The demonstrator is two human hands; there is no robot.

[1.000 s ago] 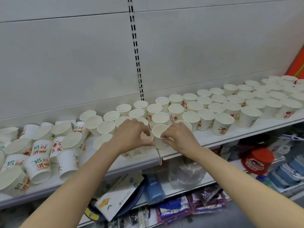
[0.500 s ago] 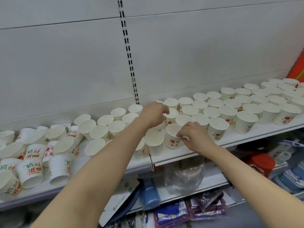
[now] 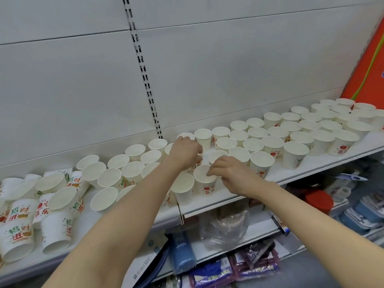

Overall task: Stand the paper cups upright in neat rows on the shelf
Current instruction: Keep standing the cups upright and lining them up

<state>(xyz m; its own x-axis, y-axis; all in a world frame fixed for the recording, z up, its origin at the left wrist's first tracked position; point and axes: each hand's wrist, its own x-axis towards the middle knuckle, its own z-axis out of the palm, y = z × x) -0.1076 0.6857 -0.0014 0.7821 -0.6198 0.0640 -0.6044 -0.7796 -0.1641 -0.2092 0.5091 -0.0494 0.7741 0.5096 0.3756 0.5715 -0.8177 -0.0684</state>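
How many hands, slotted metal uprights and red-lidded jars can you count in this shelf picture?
Hands: 2, the left hand and the right hand
Slotted upright: 1
Red-lidded jar: 1
Total: 4

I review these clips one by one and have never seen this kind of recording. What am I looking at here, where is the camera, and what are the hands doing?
There is no robot: the camera sits on a person's head, looking down at their bare arms. A white shop shelf holds many paper cups. Those on the right stand upright in rows; those on the far left lie tumbled. The right hand pinches the rim of a front cup with an apple print. The left hand reaches over cups further back, fingers curled; what it grips is hidden.
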